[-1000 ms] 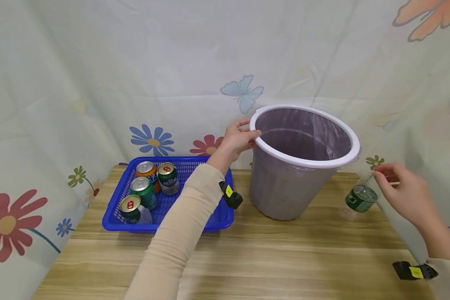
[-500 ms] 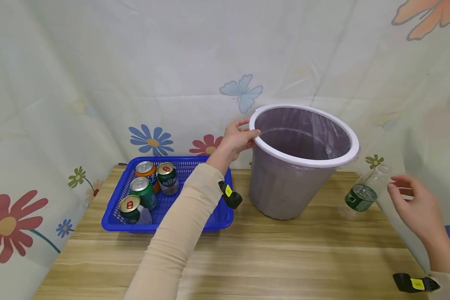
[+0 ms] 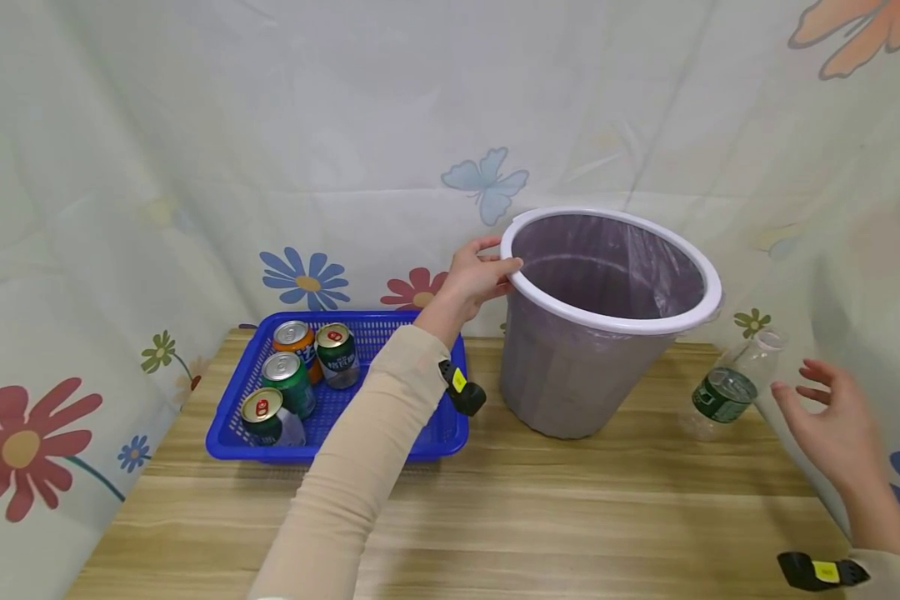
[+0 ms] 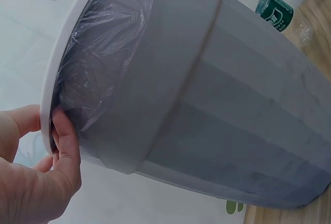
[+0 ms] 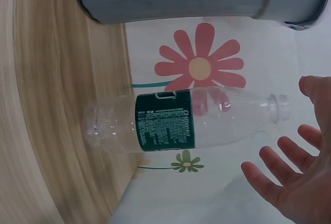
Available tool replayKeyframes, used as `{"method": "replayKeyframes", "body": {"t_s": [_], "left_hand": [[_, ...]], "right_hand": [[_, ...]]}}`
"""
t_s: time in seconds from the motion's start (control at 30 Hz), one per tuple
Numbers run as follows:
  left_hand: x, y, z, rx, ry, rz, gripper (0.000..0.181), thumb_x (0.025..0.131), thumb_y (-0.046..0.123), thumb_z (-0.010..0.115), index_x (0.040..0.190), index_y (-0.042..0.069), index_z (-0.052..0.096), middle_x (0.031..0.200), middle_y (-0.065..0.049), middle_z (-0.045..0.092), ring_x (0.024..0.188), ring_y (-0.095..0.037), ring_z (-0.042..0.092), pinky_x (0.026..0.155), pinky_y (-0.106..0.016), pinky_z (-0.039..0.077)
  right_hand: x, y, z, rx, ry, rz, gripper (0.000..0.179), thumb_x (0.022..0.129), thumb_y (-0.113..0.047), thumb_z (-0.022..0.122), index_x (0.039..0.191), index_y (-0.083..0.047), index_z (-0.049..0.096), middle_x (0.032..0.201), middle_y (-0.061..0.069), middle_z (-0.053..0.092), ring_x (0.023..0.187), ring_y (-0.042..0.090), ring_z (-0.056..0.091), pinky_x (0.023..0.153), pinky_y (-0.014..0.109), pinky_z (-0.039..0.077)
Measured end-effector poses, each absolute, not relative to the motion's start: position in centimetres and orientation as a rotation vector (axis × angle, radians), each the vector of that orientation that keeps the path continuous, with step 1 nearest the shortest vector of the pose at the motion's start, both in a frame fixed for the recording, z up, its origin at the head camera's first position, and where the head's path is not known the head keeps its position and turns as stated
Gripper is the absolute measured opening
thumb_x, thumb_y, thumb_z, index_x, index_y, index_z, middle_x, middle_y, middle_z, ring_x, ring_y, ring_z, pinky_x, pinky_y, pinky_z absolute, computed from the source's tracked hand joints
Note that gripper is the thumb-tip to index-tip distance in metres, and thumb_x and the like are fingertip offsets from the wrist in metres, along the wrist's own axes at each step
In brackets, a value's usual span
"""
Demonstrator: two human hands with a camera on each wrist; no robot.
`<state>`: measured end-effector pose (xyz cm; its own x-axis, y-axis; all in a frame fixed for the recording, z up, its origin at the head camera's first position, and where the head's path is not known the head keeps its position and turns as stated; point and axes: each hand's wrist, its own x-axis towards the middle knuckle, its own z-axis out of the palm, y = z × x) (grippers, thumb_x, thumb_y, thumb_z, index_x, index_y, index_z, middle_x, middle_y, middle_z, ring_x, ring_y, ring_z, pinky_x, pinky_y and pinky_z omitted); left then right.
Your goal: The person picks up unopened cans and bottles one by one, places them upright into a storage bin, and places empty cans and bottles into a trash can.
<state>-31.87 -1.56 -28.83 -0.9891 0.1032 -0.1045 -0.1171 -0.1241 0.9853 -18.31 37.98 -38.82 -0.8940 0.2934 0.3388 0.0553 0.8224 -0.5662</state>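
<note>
My left hand (image 3: 476, 279) pinches the white rim (image 3: 712, 300) of a grey trash can (image 3: 570, 375), thumb on top and fingers under the edge. A thin plastic liner (image 4: 106, 53) hangs folded over the can's outside in the left wrist view. To the right of the can, a clear plastic bottle (image 3: 727, 392) with a dark green label stands upright on the table, its mouth uncapped. My right hand (image 3: 832, 425) is beside the bottle's neck, apart from it, fingers spread and holding nothing. In the right wrist view the fingertips (image 5: 253, 175) hang near the bottle mouth (image 5: 282, 107).
A blue plastic basket (image 3: 412, 454) sits on the left of the wooden table (image 3: 570, 517), with several drink cans, one an orange can (image 3: 294, 335), grouped in its left half. A flower-printed curtain (image 3: 345, 125) closes off the back and sides.
My right hand has let go of the bottle's top and drawn back to the right, its fingers spreading. The left hand, trash can and bottle have stayed in place.
</note>
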Motion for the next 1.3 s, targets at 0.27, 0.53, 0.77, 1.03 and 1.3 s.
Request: {"method": "replayKeyframes", "body": {"t_s": [0.27,0.53,0.77,1.03,1.3], "left_hand": [[-32.0,-1.5,-29.0,-0.009,1.971,2.256,0.050,0.082,0.010,0.069,0.127,0.016,0.047,0.105,-0.009,0.057,0.078,-0.018,0.065,0.071,-0.027,0.056],[-32.1,-1.5,-29.0,-0.006,1.968,2.254,0.049,0.083,0.010,0.068,0.127,0.016,0.047,0.106,-0.009,0.057,0.078,-0.018,0.065,0.071,-0.027,0.056],[-32.0,-1.6,-28.9,-0.005,1.959,2.260,0.049,0.083,0.010,0.068,0.127,0.016,0.047,0.106,-0.010,0.057,0.078,-0.018,0.064,0.072,-0.027,0.056],[-32.0,-1.6,-29.0,-0.010,1.947,2.264,0.049,0.083,0.009,0.067,0.127,0.016,0.047,0.105,-0.010,0.058,0.076,-0.018,0.064,0.072,-0.028,0.056],[-32.1,-1.5,-28.9,-0.002,1.947,2.265,0.050,0.083,0.009,0.068,0.128,0.015,0.046,0.106,-0.010,0.058,0.076,-0.017,0.064,0.072,-0.027,0.056]], "right_hand": [[-18.9,38.4,-39.8,-0.264,-2.588,0.939,0.075,0.093,-0.033,0.048,0.146,-0.002,0.006,0.145,0.030,0.019,0.122,0.055,0.030,0.087,0.067,0.033],[-19.3,38.4,-40.3,-0.257,-2.604,1.068,0.080,0.093,-0.033,0.049,0.146,-0.002,-0.003,0.147,0.032,0.008,0.127,0.056,0.019,0.090,0.070,0.027],[-19.7,38.4,-40.9,-0.231,-2.610,1.128,0.083,0.093,-0.032,0.049,0.145,0.001,-0.006,0.145,0.036,0.005,0.126,0.059,0.017,0.090,0.071,0.026],[-20.6,39.2,-42.2,-0.258,-2.665,1.126,0.088,0.092,-0.038,0.049,0.144,0.002,-0.009,0.143,0.039,0.004,0.125,0.060,0.017,0.088,0.071,0.029],[-22.8,40.9,-44.6,-0.305,-2.663,1.101,0.092,0.090,-0.042,0.051,0.145,-0.004,-0.013,0.142,0.039,0.009,0.121,0.059,0.026,0.085,0.063,0.040]]}}
